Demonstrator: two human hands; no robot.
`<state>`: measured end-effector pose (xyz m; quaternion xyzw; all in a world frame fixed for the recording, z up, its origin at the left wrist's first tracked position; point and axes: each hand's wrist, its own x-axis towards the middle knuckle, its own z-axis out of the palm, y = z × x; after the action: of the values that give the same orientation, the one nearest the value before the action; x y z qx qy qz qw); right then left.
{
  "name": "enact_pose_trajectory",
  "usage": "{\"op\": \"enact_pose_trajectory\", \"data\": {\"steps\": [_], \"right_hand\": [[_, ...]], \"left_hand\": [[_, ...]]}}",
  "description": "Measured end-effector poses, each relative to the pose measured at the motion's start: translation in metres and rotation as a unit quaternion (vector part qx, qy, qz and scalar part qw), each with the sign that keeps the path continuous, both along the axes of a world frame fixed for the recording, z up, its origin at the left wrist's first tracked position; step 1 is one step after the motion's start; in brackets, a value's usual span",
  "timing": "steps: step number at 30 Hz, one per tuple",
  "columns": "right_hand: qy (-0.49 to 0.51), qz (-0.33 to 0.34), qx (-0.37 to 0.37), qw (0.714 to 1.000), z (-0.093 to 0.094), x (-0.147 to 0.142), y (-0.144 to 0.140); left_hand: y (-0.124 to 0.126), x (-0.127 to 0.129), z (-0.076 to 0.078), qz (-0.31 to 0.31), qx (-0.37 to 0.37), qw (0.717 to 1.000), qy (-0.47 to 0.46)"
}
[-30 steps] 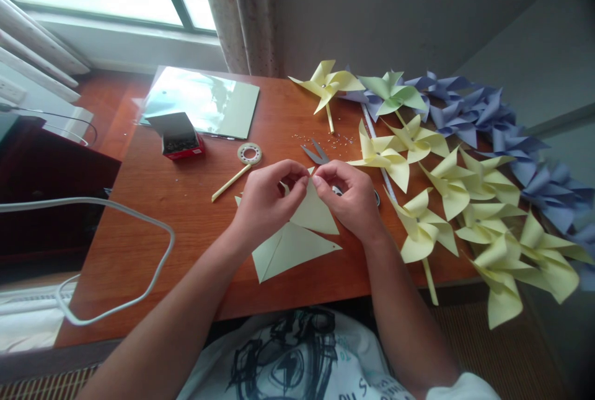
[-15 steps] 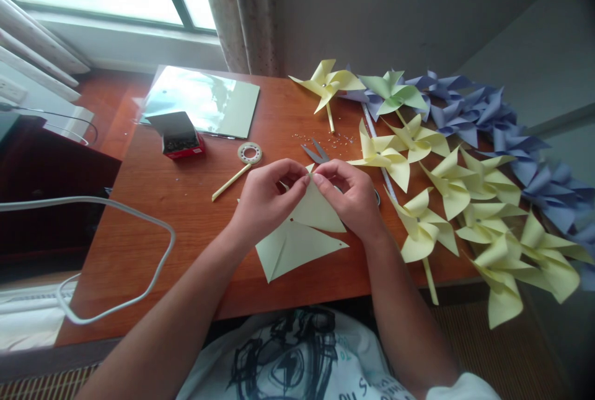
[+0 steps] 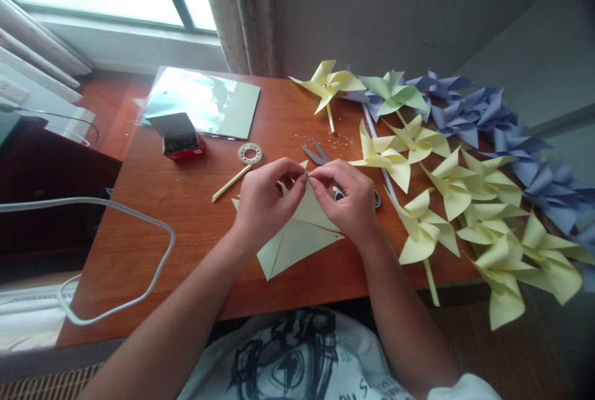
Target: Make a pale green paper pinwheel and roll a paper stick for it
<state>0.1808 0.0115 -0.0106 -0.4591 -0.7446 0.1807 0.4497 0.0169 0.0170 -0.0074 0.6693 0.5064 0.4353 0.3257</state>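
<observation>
A pale yellow cut paper square (image 3: 297, 240) lies on the wooden table (image 3: 195, 226) in front of me, its flaps partly lifted. My left hand (image 3: 267, 201) and my right hand (image 3: 346, 198) meet above it, both pinching the raised tip of one flap between thumb and fingers. A pair of grey scissors (image 3: 318, 153) lies just behind my right hand, its handles hidden under the hand. A yellow stick (image 3: 231, 182) rests on the table to the left of my left hand.
Finished yellow pinwheels (image 3: 446, 201), a green one (image 3: 393, 93) and blue ones (image 3: 488, 118) cover the table's right side. A tape ring (image 3: 250, 153), a red box of pins (image 3: 179, 136) and a glossy sheet pack (image 3: 202, 102) lie at the back left. A white cable (image 3: 116, 263) loops at left.
The flap tip held by both hands has shifted slightly left and the paper has settled flatter beneath my hands. The hands stay together at the same spot.
</observation>
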Motion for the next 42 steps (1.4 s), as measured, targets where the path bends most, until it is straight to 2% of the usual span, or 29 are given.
{"op": "enact_pose_trajectory", "data": {"steps": [9,20,27,30,35,39,42], "right_hand": [[-0.001,-0.011,0.021,1.0,-0.002,0.0,0.0],[-0.056,-0.025,0.118,0.991,-0.01,0.0,-0.002],[-0.023,-0.059,0.096,0.993,-0.006,-0.002,-0.003],[-0.033,-0.07,0.095,0.992,-0.005,-0.003,-0.002],[-0.061,-0.072,0.119,0.988,-0.009,-0.004,-0.003],[-0.074,-0.067,0.108,0.989,-0.013,-0.004,-0.004],[-0.069,-0.059,0.1,0.991,-0.013,-0.004,-0.005]], "left_hand": [[0.001,-0.002,0.001,0.005,0.02,1.0,0.0],[0.001,-0.001,-0.001,0.02,0.02,1.0,0.006],[0.001,0.0,-0.001,0.003,0.015,0.999,-0.028],[0.0,0.001,-0.001,0.006,0.042,0.999,0.003],[-0.003,0.003,0.0,0.02,0.123,0.987,0.106],[-0.005,0.003,0.001,0.023,0.132,0.98,0.144],[-0.005,0.003,0.001,0.026,0.127,0.984,0.126]]}}
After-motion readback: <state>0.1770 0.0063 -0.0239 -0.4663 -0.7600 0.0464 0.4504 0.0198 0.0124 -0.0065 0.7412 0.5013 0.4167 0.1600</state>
